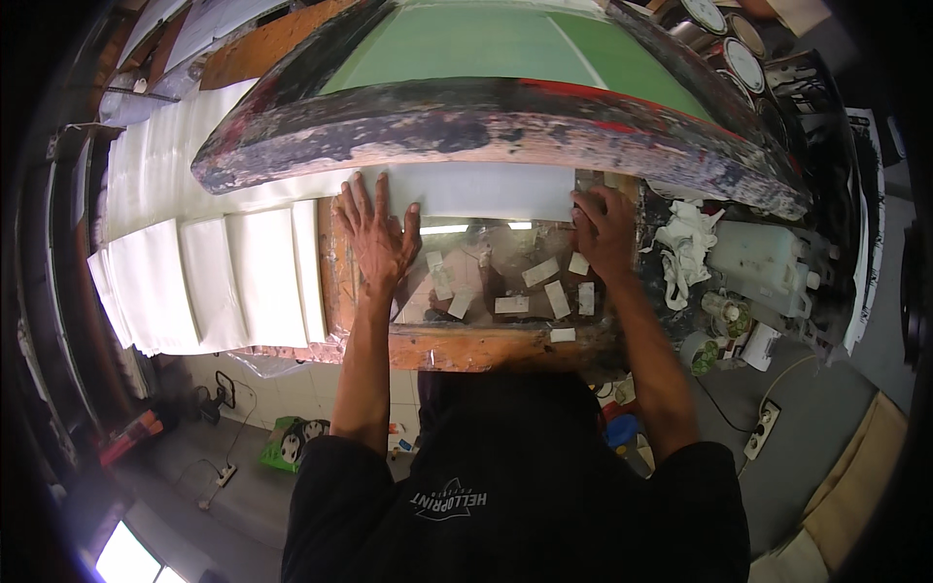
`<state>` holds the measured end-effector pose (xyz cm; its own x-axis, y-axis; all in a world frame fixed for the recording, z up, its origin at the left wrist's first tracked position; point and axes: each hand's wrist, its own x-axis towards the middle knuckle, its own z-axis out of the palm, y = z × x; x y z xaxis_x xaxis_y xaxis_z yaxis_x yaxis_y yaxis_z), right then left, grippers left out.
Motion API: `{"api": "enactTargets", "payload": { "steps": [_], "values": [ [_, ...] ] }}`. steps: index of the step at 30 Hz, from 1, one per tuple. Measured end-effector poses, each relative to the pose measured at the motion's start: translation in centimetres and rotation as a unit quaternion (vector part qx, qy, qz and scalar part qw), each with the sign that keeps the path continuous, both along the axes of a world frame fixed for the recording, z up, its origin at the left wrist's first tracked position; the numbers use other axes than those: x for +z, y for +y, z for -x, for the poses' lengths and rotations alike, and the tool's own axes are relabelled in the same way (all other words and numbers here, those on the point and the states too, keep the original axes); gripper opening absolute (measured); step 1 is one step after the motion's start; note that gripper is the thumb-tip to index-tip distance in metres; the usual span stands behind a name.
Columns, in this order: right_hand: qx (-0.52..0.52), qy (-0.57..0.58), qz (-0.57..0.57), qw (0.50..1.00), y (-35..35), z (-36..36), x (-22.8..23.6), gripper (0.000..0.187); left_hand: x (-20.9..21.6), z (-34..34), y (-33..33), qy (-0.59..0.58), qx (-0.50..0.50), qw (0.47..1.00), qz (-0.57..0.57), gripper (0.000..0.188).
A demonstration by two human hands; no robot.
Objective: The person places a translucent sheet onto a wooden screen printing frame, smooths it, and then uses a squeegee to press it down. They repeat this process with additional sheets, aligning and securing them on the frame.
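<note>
A pale white sheet (496,189) lies across the glass top of the worktable, partly under the raised screen-printing frame (486,136). My left hand (374,238) rests flat at the sheet's left end, fingers spread, the fingertips close to the frame's front bar. At the opposite end, my right hand (606,233) has bent fingers closed on the sheet's right edge. Green mesh (466,49) fills the frame above. Several small pale tape pieces (511,304) are scattered on the glass (476,262) between my forearms. The sheet's far edge is hidden by the frame.
Overlapping stacks of white sheets (209,277) cover the left side. On the right are a crumpled white cloth (688,243), a translucent jug (758,267) and a glass jar (724,311). Paint cans (743,66) stand at the far right. The table's wooden edge (486,348) is near my body.
</note>
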<state>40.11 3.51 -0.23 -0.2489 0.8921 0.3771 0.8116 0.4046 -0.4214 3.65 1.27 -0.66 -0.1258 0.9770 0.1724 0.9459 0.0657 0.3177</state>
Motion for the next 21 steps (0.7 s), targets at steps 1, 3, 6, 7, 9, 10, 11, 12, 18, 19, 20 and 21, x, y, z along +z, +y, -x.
{"api": "enactTargets", "payload": {
  "steps": [1,3,6,7,9,10,11,12,18,19,20,21],
  "values": [
    [-0.008,0.009,-0.003,1.000,0.0,0.1,0.0,0.021,0.0,-0.1,0.0,-0.006,-0.003,1.000,-0.002,0.074],
    [-0.029,0.029,-0.007,0.999,-0.2,0.6,-0.2,0.022,-0.2,-0.2,0.1,-0.014,-0.003,1.000,-0.001,0.073],
    [-0.059,0.047,-0.004,0.997,-1.0,0.8,-1.1,0.026,0.1,-0.5,0.3,-0.022,0.004,1.000,0.007,0.075],
    [-0.062,0.044,-0.006,0.997,-0.7,0.7,-1.3,0.026,0.2,-0.5,0.2,-0.013,0.005,1.000,0.006,0.076],
    [-0.066,0.042,-0.015,0.997,-0.5,0.8,-1.6,0.026,0.6,-0.7,0.2,0.006,0.001,1.000,0.003,0.076],
    [-0.061,0.039,-0.023,0.997,-0.2,0.8,-1.4,0.026,1.0,-0.9,0.5,0.007,0.007,1.000,0.010,0.078],
    [-0.056,0.036,-0.031,0.997,-0.1,0.8,-1.3,0.026,0.7,-0.8,0.4,0.003,0.010,1.000,0.008,0.079],
    [-0.054,0.033,-0.031,0.997,-0.3,0.9,-1.4,0.027,0.4,-0.6,0.3,-0.001,0.013,1.000,0.005,0.079],
    [-0.063,0.016,-0.026,0.998,-0.2,1.4,-0.8,0.028,0.2,-0.5,0.4,-0.002,0.013,1.000,-0.002,0.082],
    [-0.062,0.017,-0.035,0.997,-0.2,1.3,-0.9,0.028,0.2,-0.6,0.3,-0.001,0.011,1.000,-0.002,0.082],
    [-0.062,0.018,-0.044,0.997,-0.2,1.3,-1.1,0.029,0.1,-0.7,0.3,0.002,0.011,1.000,-0.004,0.082],
    [-0.061,0.019,-0.053,0.997,-0.2,1.2,-1.2,0.029,0.1,-0.6,0.3,0.005,0.010,1.000,-0.005,0.082]
  ]
}}
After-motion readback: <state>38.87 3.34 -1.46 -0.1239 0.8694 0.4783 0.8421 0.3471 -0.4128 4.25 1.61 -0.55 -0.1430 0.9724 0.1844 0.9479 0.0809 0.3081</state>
